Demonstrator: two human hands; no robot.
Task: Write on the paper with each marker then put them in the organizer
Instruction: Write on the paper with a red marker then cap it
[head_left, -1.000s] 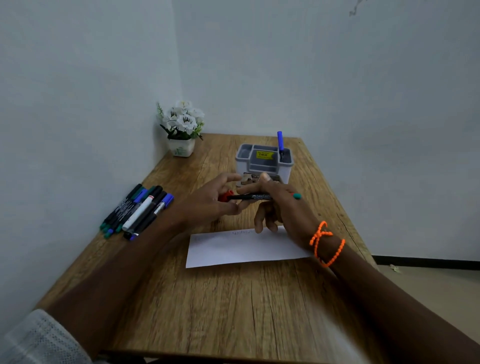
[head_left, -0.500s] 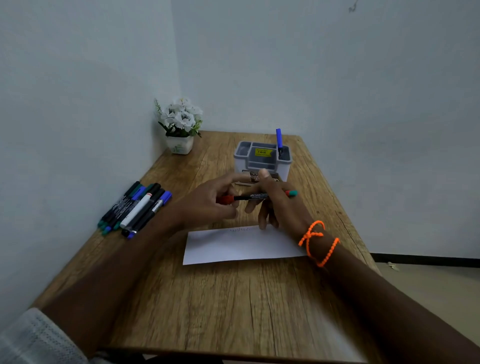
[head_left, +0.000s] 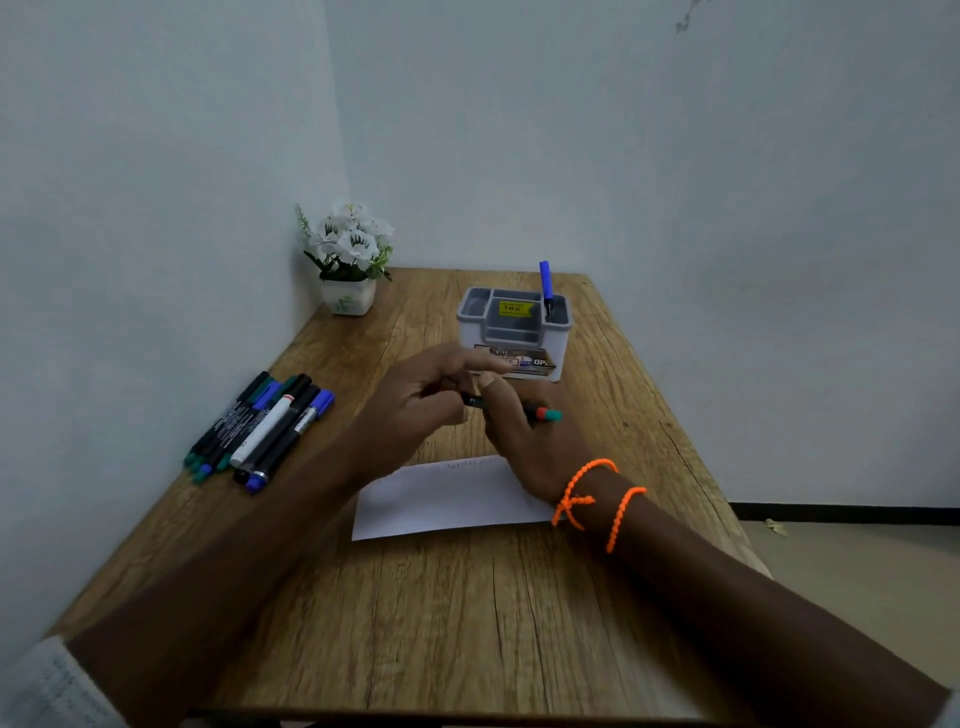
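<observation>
Marker (head_left: 511, 408) sits between the two hands, held up off the surface (head_left: 467, 623) above the far edge of the paper (head_left: 447, 501). Its long axis runs nearly level, left to right, with the teal end cap poking out past the right hand (head_left: 524, 441) and the other end buried in the left hand (head_left: 415, 410). Right-hand fingers curl around the dark barrel; the left-hand fingers are bunched at the near end, seemingly pinching there, though whether a cap is on or off I cannot tell. Both hands are equally close, since both are on it. The organizer (head_left: 514, 325) stands just beyond the hands, slightly right, with one blue marker (head_left: 545, 283) upright in its right compartment. The remaining markers (head_left: 260, 426) lie in a row well off to the left hand's side. My read: this one is about to be capped and dropped in, tipped upright first.
</observation>
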